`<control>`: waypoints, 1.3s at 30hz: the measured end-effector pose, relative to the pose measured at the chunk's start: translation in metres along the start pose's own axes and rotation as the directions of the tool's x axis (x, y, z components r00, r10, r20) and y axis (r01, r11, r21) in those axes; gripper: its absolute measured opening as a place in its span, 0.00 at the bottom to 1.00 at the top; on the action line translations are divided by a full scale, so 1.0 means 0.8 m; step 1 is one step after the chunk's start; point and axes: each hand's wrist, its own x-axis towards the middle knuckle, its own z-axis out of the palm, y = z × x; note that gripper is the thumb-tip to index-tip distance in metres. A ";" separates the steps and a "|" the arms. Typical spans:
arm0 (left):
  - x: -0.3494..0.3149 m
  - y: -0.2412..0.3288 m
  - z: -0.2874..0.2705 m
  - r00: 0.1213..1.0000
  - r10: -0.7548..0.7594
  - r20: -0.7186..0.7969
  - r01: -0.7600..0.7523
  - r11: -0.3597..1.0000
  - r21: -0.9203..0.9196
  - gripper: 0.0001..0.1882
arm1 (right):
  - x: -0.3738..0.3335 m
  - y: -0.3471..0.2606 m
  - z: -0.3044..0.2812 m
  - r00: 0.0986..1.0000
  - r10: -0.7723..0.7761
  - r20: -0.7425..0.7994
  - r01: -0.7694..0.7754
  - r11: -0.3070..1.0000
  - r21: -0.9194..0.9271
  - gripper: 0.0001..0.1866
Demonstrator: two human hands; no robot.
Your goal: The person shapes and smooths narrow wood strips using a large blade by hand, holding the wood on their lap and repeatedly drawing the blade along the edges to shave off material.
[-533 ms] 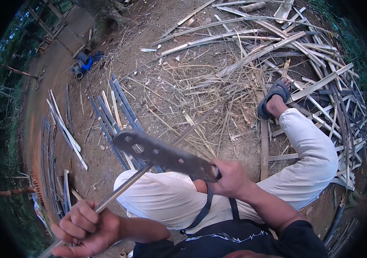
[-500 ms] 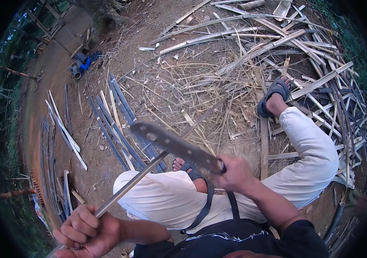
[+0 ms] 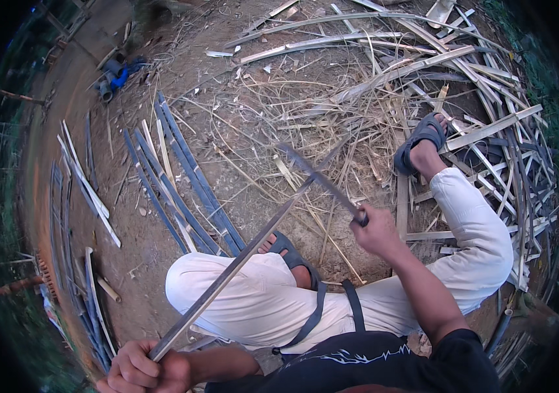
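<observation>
We list, left to right: one left hand (image 3: 142, 371), fingers wrapped around the lower end of one slender strip (image 3: 234, 266), which slants up and right from that grip; one sandal (image 3: 290, 257), near the strip's middle; one dark blade (image 3: 332, 187), crossing the strip near its far end; one right hand (image 3: 378, 230), clamped on the blade's handle (image 3: 360, 219); a second sandal (image 3: 427, 133), beyond that grip.

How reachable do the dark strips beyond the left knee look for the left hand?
Probably not as things stand: the left hand is closed around a long strip, and the left knee lies between that hand and the dark strips.
</observation>
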 end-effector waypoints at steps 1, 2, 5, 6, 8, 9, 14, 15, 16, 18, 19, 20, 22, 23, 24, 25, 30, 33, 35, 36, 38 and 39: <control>-0.004 -0.002 0.001 1.000 0.003 0.003 -0.003 1.000 -0.030 0.24 | 0.020 0.006 -0.005 0.996 0.077 -0.039 -0.078 0.997 -0.019 0.12; -0.008 -0.004 0.002 1.000 0.006 0.005 -0.005 0.998 -0.061 0.23 | 0.023 0.010 -0.005 0.996 0.086 -0.025 -0.087 0.996 -0.036 0.12; -0.012 -0.004 0.009 0.998 0.060 0.000 -0.060 0.998 -0.018 0.23 | 0.020 0.020 0.003 0.999 0.031 -0.016 -0.032 0.999 -0.021 0.10; -0.012 -0.005 0.008 0.999 0.051 0.005 -0.051 0.999 -0.013 0.22 | 0.007 0.004 0.006 0.997 -0.082 -0.008 0.082 0.997 0.003 0.09; -0.010 0.006 -0.001 1.000 0.007 -0.012 -0.007 1.000 0.001 0.21 | -0.008 -0.021 0.006 0.945 -0.326 -0.020 0.327 0.944 0.054 0.08; -0.010 0.011 -0.012 0.999 -0.050 0.000 0.050 0.999 -0.017 0.21 | 0.002 -0.002 0.010 0.932 -0.363 -0.024 0.362 0.932 -0.009 0.10; 0.000 -0.006 -0.012 1.000 -0.006 -0.015 0.005 0.998 -0.059 0.23 | 0.106 0.160 0.013 0.958 0.255 -0.130 -0.271 0.955 -0.123 0.15; -0.001 -0.006 -0.009 1.000 0.013 -0.006 -0.013 0.998 -0.054 0.23 | 0.122 0.178 0.007 0.943 0.318 -0.100 -0.330 0.933 -0.143 0.16; 0.000 -0.005 -0.010 1.000 0.027 -0.005 -0.027 0.999 -0.040 0.22 | 0.133 0.170 0.008 0.948 0.301 -0.099 -0.314 0.936 -0.162 0.16; -0.002 -0.003 -0.008 1.000 0.025 -0.016 -0.025 1.000 -0.005 0.22 | 0.127 0.148 0.007 0.952 0.296 -0.079 -0.306 0.930 -0.205 0.17; -0.003 -0.005 -0.006 1.000 0.029 -0.009 -0.029 0.999 -0.031 0.22 | 0.112 0.116 -0.003 0.966 0.257 -0.041 -0.259 0.937 -0.236 0.17; -0.002 -0.007 -0.006 0.999 0.031 -0.007 -0.032 0.999 -0.041 0.22 | 0.114 0.109 -0.004 0.971 0.237 -0.025 -0.236 0.946 -0.220 0.17; -0.002 -0.006 -0.003 0.999 0.030 -0.012 -0.030 0.998 -0.053 0.22 | 0.112 0.108 -0.011 0.980 0.201 0.016 -0.194 0.962 -0.193 0.17; -0.001 -0.005 -0.004 1.000 0.023 -0.011 -0.024 0.999 -0.045 0.22 | 0.129 0.123 -0.008 0.949 0.309 -0.062 -0.315 0.928 -0.199 0.17; -0.001 -0.005 -0.005 1.000 0.017 -0.010 -0.017 0.999 -0.037 0.22 | 0.139 0.149 -0.010 0.937 0.343 -0.065 -0.349 0.913 -0.213 0.17; 0.001 -0.004 -0.009 1.000 0.025 0.000 -0.025 1.000 -0.016 0.22 | 0.155 0.169 -0.010 0.931 0.359 -0.060 -0.363 0.905 -0.222 0.18; -0.008 0.019 -0.040 0.991 -0.020 -0.133 0.044 0.983 0.181 0.20 | 0.154 0.151 0.001 0.936 0.345 -0.071 -0.353 0.917 -0.187 0.21; 0.004 0.010 -0.036 0.978 0.010 -0.209 0.049 0.960 0.274 0.27 | 0.131 0.125 0.020 0.951 0.293 -0.102 -0.301 0.950 -0.081 0.20; 0.021 -0.001 -0.033 0.963 -0.013 -0.268 0.089 0.958 0.271 0.32 | 0.101 0.111 0.034 0.966 0.211 -0.151 -0.219 0.975 -0.038 0.17; 0.031 -0.008 -0.028 0.952 -0.005 -0.306 0.114 0.934 0.339 0.32 | 0.084 0.104 0.040 0.969 0.171 -0.178 -0.177 0.984 -0.016 0.16; 0.051 -0.019 -0.017 0.927 0.034 -0.374 0.156 0.871 0.465 0.32 | 0.050 0.067 0.043 0.980 0.072 -0.184 -0.071 0.997 0.017 0.15; 0.053 -0.026 -0.014 0.931 0.033 -0.364 0.143 0.884 0.445 0.31 | 0.030 0.044 0.036 0.987 0.054 -0.151 -0.050 0.998 0.032 0.15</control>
